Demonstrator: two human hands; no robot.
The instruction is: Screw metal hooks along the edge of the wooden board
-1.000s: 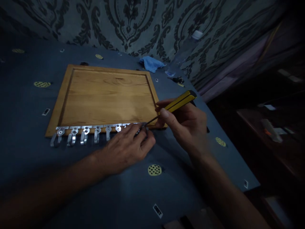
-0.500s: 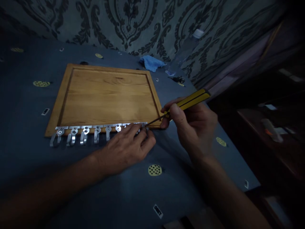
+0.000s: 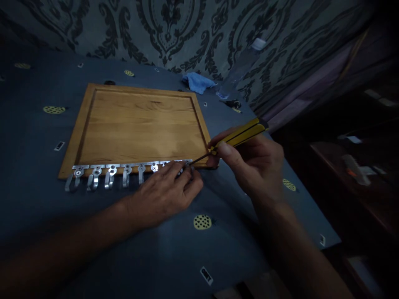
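Note:
A wooden board [image 3: 143, 124] with a raised frame lies flat on the table. Along its near edge runs a metal hook rail [image 3: 126, 166] with several silver hooks pointing toward me. My left hand [image 3: 166, 189] grips the rail near its right end, fingers curled over it and hiding some hooks. In my right hand [image 3: 255, 160] is a yellow-and-black screwdriver [image 3: 243, 133], held slantwise between thumb and fingers. Its thin shaft points down and left to the rail beside my left fingertips. Whether the tip sits in a screw is hidden there.
The blue tablecloth [image 3: 174, 257] has pineapple prints. Behind the board, a blue cloth [image 3: 198, 82], a clear plastic bottle [image 3: 240, 68] and a small black item [image 3: 233, 104] sit near the patterned wall. A dark shelf with small objects stands beyond the table's right edge.
The screwdriver handle has shifted slightly left and turned in my right hand, with thumb and fingers moving along. My left hand, the rail and the board stay practically in place.

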